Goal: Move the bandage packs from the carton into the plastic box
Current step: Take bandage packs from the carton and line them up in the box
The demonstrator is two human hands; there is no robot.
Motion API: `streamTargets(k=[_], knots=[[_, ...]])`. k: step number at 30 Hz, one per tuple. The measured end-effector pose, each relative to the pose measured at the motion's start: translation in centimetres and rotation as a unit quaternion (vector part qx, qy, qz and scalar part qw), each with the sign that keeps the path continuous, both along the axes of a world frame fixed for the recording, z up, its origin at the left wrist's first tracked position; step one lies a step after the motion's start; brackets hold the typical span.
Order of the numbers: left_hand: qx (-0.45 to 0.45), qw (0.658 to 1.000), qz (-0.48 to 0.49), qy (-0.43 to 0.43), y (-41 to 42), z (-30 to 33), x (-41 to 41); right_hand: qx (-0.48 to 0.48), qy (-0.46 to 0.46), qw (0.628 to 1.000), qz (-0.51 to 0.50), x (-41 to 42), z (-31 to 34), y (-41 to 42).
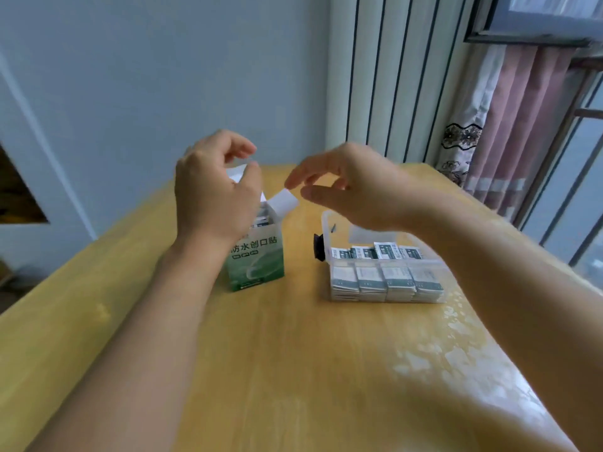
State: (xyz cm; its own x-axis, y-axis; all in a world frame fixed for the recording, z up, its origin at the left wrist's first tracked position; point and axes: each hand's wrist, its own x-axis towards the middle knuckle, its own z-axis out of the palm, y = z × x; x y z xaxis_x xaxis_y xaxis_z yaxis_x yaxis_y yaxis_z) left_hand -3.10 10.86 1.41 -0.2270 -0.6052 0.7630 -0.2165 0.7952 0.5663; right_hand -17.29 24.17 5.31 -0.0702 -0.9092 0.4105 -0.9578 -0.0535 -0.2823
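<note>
On the wooden table, the clear plastic box, right of the green carton, holds rows of bandage packs. More packs sit inside the carton. My left hand hovers over the carton's open top, fingers loosely curled, holding nothing; my right hand hangs right of it, fingers relaxed, apart.

My left hand: raised, back toward me, fingers loosely curled, thumb and forefinger apart, nothing held. My right hand: raised, reaching leftward, fingers relaxed and spread, thumb below, empty. Both forearms bare, extended forward.
</note>
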Motion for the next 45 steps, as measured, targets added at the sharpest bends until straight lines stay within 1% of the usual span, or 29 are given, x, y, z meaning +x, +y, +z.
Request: streamTargets(k=[2, 3, 5, 6, 8, 11, 14, 18, 27, 32, 36, 40, 45], knots=[[0.083, 0.994, 0.047, -0.05, -2.3, -0.3, 1.0, 0.022, 0.03, 0.999, 0.014, 1.5, -1.5, -1.3], [0.138, 0.986, 0.055, -0.079, -3.0, -0.7, 1.1, 0.037, 0.046, 0.998, 0.007, 1.8, -2.2, -1.8], [0.241, 0.963, 0.035, -0.115, -4.0, -1.8, 1.1, 0.039, 0.058, 0.998, -0.009, 2.1, -2.8, -2.4], [0.27, 0.956, 0.019, -0.115, -4.3, -2.3, 0.9, 0.027, 0.05, 0.998, -0.012, 2.1, -2.8, -2.6], [0.3, 0.951, -0.005, -0.075, -4.5, -3.1, 0.5, 0.004, 0.031, 0.999, -0.019, 2.4, -2.6, -3.1], [0.3, 0.952, -0.055, 0.005, -4.5, -3.5, 0.3, 0.02, 0.023, 0.998, -0.053, 2.8, -2.0, -4.9], [0.297, 0.95, -0.087, 0.036, -4.3, -3.7, 0.5, 0.072, 0.039, 0.992, -0.095, 3.3, -1.8, -7.1], [0.297, 0.95, -0.09, 0.032, -4.4, -4.0, 0.7, 0.088, 0.039, 0.989, -0.114, 3.7, -2.0, -8.2], [0.288, 0.951, -0.096, 0.049, -4.0, -3.7, 0.3, 0.118, 0.008, 0.99, -0.073, 3.3, -1.6, -7.3], [0.275, 0.955, -0.1, 0.046, -3.9, -3.9, 0.3, 0.084, 0.019, 0.994, -0.06, 2.8, -1.8, -7.3], [0.277, 0.953, -0.116, 0.037, -3.9, -3.9, 0.3, 0.086, 0.01, 0.995, -0.047, 2.8, -2.2, -7.6], [0.293, 0.947, -0.129, 0.038, -3.8, -3.9, 0.5, 0.097, -0.022, 0.994, -0.047, 2.8, -2.2, -7.8], [0.32, 0.934, -0.149, 0.05, -3.7, -3.8, 0.6, 0.105, -0.022, 0.994, -0.027, 2.6, -2.2, -7.9]])
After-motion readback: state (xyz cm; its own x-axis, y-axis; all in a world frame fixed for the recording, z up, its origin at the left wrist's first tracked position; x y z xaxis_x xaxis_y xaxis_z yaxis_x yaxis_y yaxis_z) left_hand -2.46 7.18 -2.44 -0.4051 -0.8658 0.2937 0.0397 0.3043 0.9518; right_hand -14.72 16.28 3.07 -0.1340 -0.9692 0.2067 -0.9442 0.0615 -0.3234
